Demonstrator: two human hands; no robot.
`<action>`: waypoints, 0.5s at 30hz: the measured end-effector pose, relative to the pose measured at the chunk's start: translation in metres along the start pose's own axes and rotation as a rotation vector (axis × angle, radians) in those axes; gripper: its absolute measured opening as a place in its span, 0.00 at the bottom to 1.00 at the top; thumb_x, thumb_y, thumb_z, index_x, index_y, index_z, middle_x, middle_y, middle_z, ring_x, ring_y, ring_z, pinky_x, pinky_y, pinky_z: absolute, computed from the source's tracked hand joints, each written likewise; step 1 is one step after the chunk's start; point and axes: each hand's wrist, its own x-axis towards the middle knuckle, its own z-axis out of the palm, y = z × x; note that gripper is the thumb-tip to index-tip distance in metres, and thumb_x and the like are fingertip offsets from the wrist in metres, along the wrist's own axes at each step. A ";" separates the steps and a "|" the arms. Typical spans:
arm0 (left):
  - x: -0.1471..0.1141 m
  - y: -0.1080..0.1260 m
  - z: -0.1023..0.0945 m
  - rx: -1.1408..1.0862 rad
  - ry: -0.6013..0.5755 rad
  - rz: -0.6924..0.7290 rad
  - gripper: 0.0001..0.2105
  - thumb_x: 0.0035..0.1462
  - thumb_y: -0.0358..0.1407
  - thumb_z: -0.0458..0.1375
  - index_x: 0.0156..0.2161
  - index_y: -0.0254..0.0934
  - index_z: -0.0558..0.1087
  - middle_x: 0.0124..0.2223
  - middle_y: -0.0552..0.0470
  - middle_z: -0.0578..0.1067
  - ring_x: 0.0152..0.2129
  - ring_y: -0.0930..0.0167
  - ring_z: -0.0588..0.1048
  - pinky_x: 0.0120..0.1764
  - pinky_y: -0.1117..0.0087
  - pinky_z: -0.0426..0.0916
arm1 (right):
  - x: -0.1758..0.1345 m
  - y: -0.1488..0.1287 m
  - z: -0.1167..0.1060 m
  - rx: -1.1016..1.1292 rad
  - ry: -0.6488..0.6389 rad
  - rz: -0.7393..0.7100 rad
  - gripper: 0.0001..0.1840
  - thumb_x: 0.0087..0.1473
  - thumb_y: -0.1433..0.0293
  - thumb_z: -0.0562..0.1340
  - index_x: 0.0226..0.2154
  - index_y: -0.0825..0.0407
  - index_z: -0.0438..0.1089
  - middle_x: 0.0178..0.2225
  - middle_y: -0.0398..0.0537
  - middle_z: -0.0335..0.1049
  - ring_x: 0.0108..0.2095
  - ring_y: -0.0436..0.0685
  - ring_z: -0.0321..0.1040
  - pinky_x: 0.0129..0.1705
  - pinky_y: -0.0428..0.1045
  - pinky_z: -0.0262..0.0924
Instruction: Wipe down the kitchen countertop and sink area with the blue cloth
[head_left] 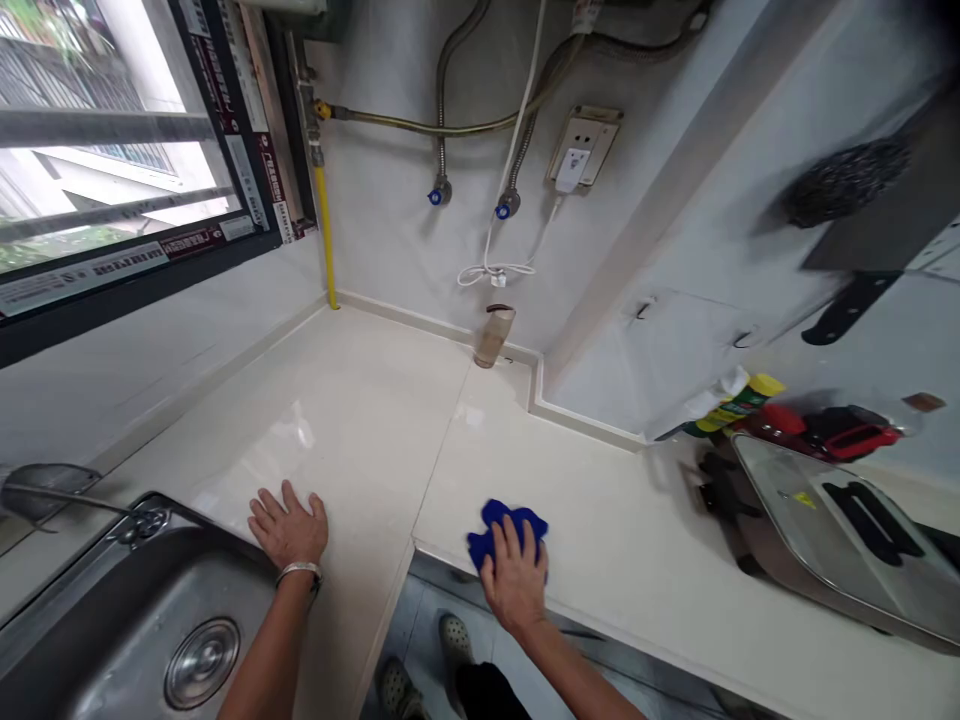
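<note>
I am in the middle of wiping down the cream countertop point(615, 520). My right hand point(516, 580) presses flat, fingers spread, on a bunched blue cloth point(501, 522), which sits near the front edge of the counter, just right of the seam where the two slabs meet. My left hand point(289, 527) holds nothing; it lies palm down with the fingers slightly apart on the counter beside the steel sink point(150, 620), a metal bracelet point(298, 571) on its wrist, and I judge it is bracing me as I lean.

The surface around the cloth looks bare and glossy, so the stroke seems to be under way rather than finished. The stretch toward the back wall, where a small jar point(494, 336) stands in the corner, is well apart from the cloth. To the right lie a glass pan lid point(847, 530) and a yellow-capped bottle point(739, 403).

A next stroke would call for steady downward pressure and a sweep that stops short of the lid.
</note>
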 end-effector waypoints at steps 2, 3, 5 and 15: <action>0.000 0.000 0.000 0.008 -0.006 -0.008 0.29 0.62 0.42 0.47 0.63 0.24 0.62 0.68 0.23 0.55 0.68 0.45 0.49 0.63 0.40 0.50 | 0.019 -0.038 -0.006 0.075 -0.076 -0.107 0.32 0.59 0.60 0.52 0.64 0.50 0.60 0.69 0.50 0.51 0.69 0.75 0.38 0.64 0.72 0.40; -0.001 0.000 0.000 0.013 -0.009 -0.014 0.29 0.62 0.42 0.47 0.63 0.24 0.62 0.68 0.23 0.55 0.68 0.46 0.49 0.64 0.40 0.49 | 0.028 -0.056 -0.010 0.111 -0.111 -0.158 0.33 0.60 0.58 0.52 0.65 0.50 0.58 0.69 0.50 0.49 0.69 0.75 0.37 0.65 0.72 0.39; -0.001 0.001 -0.001 0.025 -0.024 -0.024 0.29 0.62 0.42 0.47 0.63 0.24 0.62 0.68 0.23 0.54 0.68 0.46 0.49 0.64 0.40 0.49 | 0.043 -0.089 -0.017 0.175 -0.178 -0.232 0.34 0.61 0.56 0.52 0.66 0.51 0.56 0.71 0.50 0.45 0.69 0.76 0.34 0.65 0.74 0.36; 0.006 0.011 -0.016 0.088 -0.115 -0.078 0.30 0.62 0.45 0.45 0.63 0.27 0.62 0.68 0.26 0.56 0.67 0.48 0.52 0.65 0.44 0.48 | 0.002 -0.154 -0.031 0.479 -0.248 -0.845 0.34 0.63 0.56 0.49 0.67 0.53 0.51 0.71 0.52 0.44 0.70 0.77 0.29 0.63 0.79 0.42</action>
